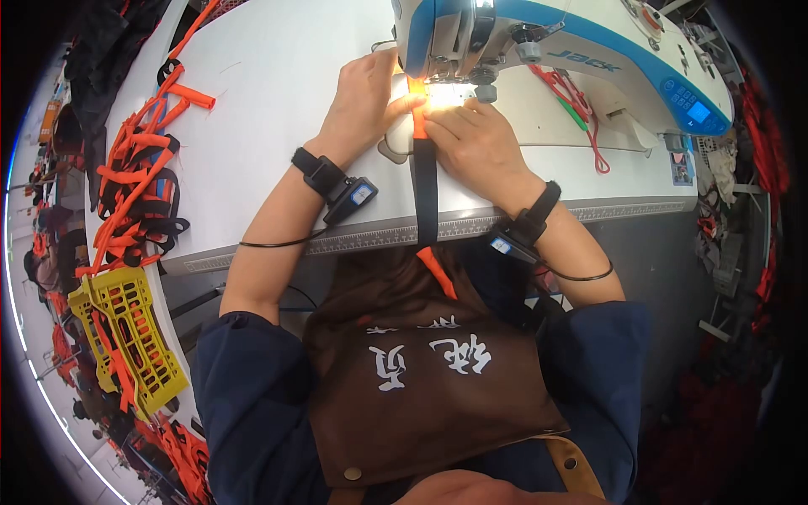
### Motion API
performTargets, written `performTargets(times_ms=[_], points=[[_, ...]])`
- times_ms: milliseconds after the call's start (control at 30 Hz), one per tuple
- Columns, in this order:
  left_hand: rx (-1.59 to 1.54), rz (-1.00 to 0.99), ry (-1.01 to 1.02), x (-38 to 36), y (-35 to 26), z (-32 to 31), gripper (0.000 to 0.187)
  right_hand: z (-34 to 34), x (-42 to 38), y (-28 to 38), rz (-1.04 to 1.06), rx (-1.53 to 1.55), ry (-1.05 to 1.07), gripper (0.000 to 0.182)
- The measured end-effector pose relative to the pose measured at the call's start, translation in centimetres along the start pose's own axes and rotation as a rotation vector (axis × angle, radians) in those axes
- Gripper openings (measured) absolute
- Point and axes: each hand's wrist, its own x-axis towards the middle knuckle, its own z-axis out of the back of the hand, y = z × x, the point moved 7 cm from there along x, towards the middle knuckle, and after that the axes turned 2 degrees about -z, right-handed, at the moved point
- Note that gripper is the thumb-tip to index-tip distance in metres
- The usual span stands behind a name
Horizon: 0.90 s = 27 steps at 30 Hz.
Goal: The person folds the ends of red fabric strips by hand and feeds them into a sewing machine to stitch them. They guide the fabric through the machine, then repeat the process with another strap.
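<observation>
Under the lit needle area of a white and blue sewing machine (581, 55) lies an orange strip (419, 122), joined to a black strap (426, 194) that hangs over the table's front edge. My left hand (360, 99) is at the strip's left side, thumb pressed on the orange part and the other fingers partly hidden by the machine head. My right hand (478, 150) lies at the strip's right side, fingers bent together against its edge beside the needle area. A further orange piece (438, 273) hangs below, over the brown apron (429, 379).
Orange and black straps (139, 189) are heaped on the table's left side, above a yellow basket (139, 337). Red cords and a green-handled tool (572, 109) lie right of the needle. A ruler strip (337, 242) runs along the front edge.
</observation>
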Motion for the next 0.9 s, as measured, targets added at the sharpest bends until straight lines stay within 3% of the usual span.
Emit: performTargets(times_ms=[100, 233, 300, 400, 500, 800, 900], points=[[0.033, -0.054, -0.045, 0.6, -0.3, 0.3, 0.056, -0.6, -0.3, -0.5, -0.019, -0.006, 0.095, 0.036], [0.044, -0.091, -0.084, 0.9, -0.3, 0.5, 0.056, -0.5, -0.2, -0.5, -0.021, 0.001, 0.061, 0.037], [-0.011, -0.006, -0.007, 0.8, 0.1, 0.1, 0.056, -0.2, 0.0, -0.5, -0.025, 0.009, 0.052, 0.038], [0.009, 0.003, -0.014, -0.1, 0.0, -0.3, 0.047, 0.4, 0.4, -0.2, -0.027, 0.012, -0.011, 0.012], [0.105, -0.034, 0.015, -1.1, 0.3, -0.9, 0.043, -0.1, -0.2, -0.7, -0.048, 0.058, 0.013, 0.036], [0.225, -0.006, 0.075, -1.7, 0.5, -1.4, 0.053, 0.1, -0.5, -0.7, -0.065, 0.085, -0.005, 0.034], [0.227, 0.002, 0.064, -1.7, 0.5, -1.4, 0.055, 0.3, -0.2, -0.4, -0.054, 0.077, -0.027, 0.024]])
